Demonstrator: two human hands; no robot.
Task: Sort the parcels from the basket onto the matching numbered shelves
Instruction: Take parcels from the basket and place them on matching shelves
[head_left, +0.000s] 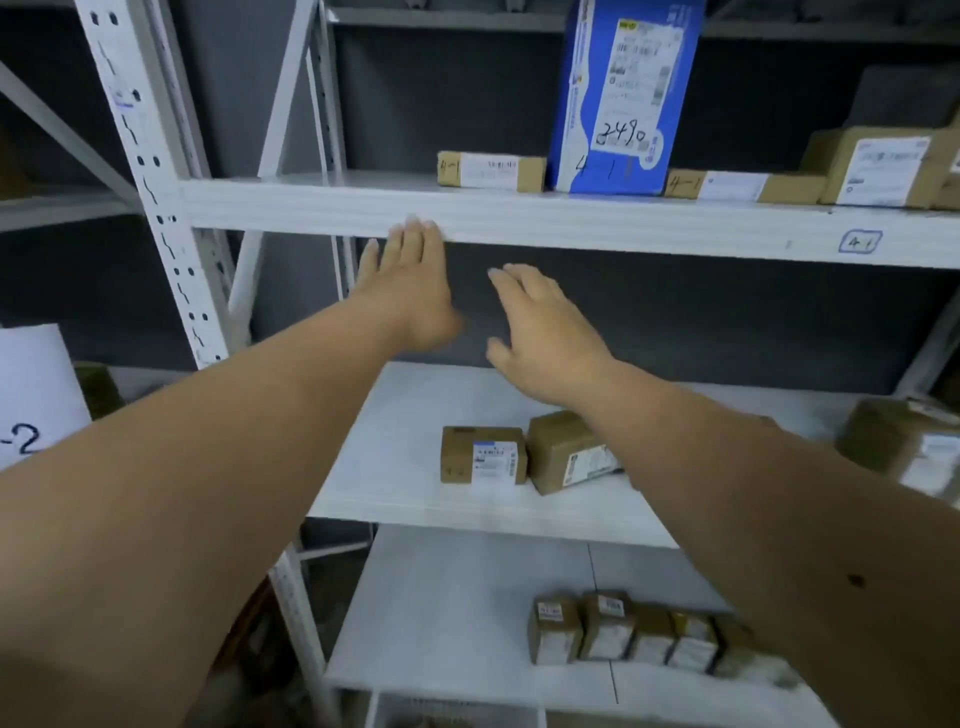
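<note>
We find both hands empty, fingers straight and loose; the left hand (410, 291) overlaps the front edge of the shelf marked 4-1 (571, 223), contact unclear; the right hand (540, 338) hovers below it; parcels (491, 170) marked 4-1 sit on that shelf beside a blue box (623, 98); our right forearm partly hides a brown parcel (566, 452) on the shelf below; the basket is out of view; labels blurred.

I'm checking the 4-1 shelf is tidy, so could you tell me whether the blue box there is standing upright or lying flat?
Upright. The blue box stands on its short end on the 4-1 shelf, rising well above the flat brown parcels beside it.
</note>
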